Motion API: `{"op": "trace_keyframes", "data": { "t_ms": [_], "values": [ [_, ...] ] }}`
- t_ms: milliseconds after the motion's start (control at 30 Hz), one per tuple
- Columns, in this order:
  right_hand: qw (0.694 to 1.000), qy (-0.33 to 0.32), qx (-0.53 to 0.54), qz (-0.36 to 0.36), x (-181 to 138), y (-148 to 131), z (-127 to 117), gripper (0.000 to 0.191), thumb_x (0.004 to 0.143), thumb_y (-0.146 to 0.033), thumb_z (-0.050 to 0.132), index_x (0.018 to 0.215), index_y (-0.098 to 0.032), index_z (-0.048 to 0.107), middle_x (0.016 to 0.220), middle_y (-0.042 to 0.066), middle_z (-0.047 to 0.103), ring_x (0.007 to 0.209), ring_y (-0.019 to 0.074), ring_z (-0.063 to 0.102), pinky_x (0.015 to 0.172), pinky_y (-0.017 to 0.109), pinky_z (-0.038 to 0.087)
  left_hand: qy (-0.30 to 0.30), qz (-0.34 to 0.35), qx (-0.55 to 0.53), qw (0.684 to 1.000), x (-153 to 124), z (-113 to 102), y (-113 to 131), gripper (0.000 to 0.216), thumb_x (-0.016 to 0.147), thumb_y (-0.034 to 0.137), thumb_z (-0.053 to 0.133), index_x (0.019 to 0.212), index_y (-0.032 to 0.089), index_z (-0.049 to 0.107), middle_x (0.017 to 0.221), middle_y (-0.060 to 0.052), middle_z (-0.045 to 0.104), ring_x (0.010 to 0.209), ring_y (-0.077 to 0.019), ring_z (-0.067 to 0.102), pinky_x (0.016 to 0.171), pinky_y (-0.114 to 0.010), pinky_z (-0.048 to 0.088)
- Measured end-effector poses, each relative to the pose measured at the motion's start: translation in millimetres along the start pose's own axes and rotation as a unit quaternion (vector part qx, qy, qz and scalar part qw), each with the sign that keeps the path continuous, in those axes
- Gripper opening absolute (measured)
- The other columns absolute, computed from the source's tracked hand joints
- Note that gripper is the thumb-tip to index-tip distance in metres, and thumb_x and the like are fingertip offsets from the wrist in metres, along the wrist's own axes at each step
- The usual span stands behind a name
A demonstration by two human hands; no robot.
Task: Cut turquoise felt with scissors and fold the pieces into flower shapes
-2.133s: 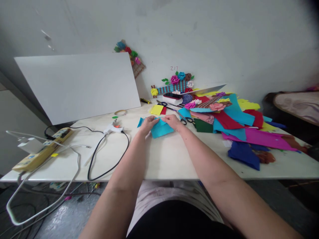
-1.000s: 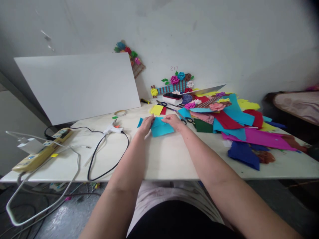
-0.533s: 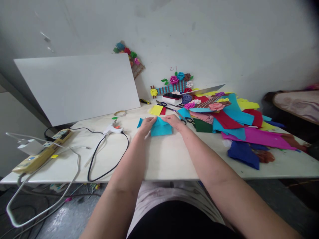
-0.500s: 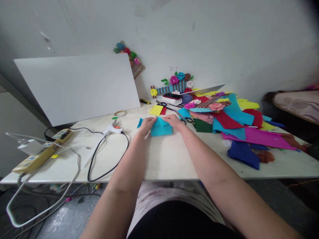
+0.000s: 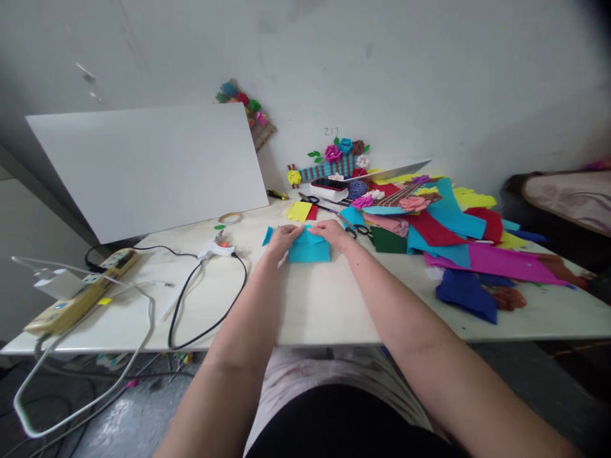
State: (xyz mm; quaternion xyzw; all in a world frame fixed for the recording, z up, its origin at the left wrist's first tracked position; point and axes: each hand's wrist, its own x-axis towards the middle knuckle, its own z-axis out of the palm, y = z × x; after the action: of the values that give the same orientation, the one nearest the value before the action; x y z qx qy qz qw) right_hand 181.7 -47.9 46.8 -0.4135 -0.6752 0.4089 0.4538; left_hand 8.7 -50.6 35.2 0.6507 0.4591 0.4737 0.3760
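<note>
A piece of light blue crepe paper (image 5: 309,253) lies over the white table in front of me, its upper part bunched between my hands. My left hand (image 5: 285,238) pinches its upper left side with thumb and fingers. At the upper right my right hand (image 5: 331,231) grips the same paper, fingertips closed on it. Beside my left hand, another bit of blue paper (image 5: 267,236) shows; whether it is a separate piece I cannot tell. Just beyond the hands lie a yellow paper square (image 5: 300,210) and a red one, partly covered. Scissors (image 5: 363,230) rest right of my right hand.
Left stand a white glue gun (image 5: 217,248) with a black cord, a tape roll (image 5: 230,218) and a power strip (image 5: 86,289). A white board (image 5: 153,165) leans at the back. Colourful paper sheets (image 5: 443,229) pile up on the right, near a phone (image 5: 329,184) on a box.
Both hands stay in almost the same place with the blue crepe paper between them. Only the fingertips and the paper's upper folds have shifted slightly.
</note>
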Motion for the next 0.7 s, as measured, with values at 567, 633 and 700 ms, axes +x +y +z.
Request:
{"op": "trace_keyframes", "data": {
  "t_ms": [567, 633, 700],
  "values": [
    [1.0, 0.012, 0.012, 0.0, -1.5, -3.2, -1.3, 0.041, 0.061, -0.053, 0.061, 0.05, -0.017, 0.044, 0.048, -0.005, 0.032, 0.05, 0.0079, 0.029, 0.048, 0.024, 0.022, -0.042, 0.0, -0.041, 0.998, -4.2, -1.4, 3.8, 0.036, 0.064, 0.049, 0.064, 0.064, 0.014, 0.056, 0.052, 0.003, 0.043, 0.051, -0.0075, 0.033, 0.049, -0.023, 0.023],
    [1.0, 0.01, 0.015, 0.002, -0.5, -1.2, -1.4, 0.042, 0.062, -0.055, 0.059, 0.052, -0.017, 0.044, 0.048, -0.005, 0.033, 0.05, 0.0083, 0.03, 0.048, 0.024, 0.023, -0.038, -0.001, -0.032, 0.999, -3.7, -1.1, 2.6, 0.037, 0.064, 0.05, 0.064, 0.064, 0.014, 0.056, 0.053, 0.003, 0.043, 0.051, -0.0074, 0.033, 0.049, -0.022, 0.023],
    [1.0, 0.004, 0.025, 0.002, 0.6, 0.9, -1.2, 0.042, 0.062, -0.055, 0.06, 0.053, -0.017, 0.045, 0.048, -0.005, 0.034, 0.05, 0.0083, 0.03, 0.048, 0.024, 0.024, -0.034, 0.002, -0.024, 0.999, -3.3, -0.9, 1.1, 0.038, 0.064, 0.051, 0.063, 0.065, 0.014, 0.056, 0.053, 0.003, 0.043, 0.051, -0.0072, 0.034, 0.048, -0.022, 0.023]
  ]
}}
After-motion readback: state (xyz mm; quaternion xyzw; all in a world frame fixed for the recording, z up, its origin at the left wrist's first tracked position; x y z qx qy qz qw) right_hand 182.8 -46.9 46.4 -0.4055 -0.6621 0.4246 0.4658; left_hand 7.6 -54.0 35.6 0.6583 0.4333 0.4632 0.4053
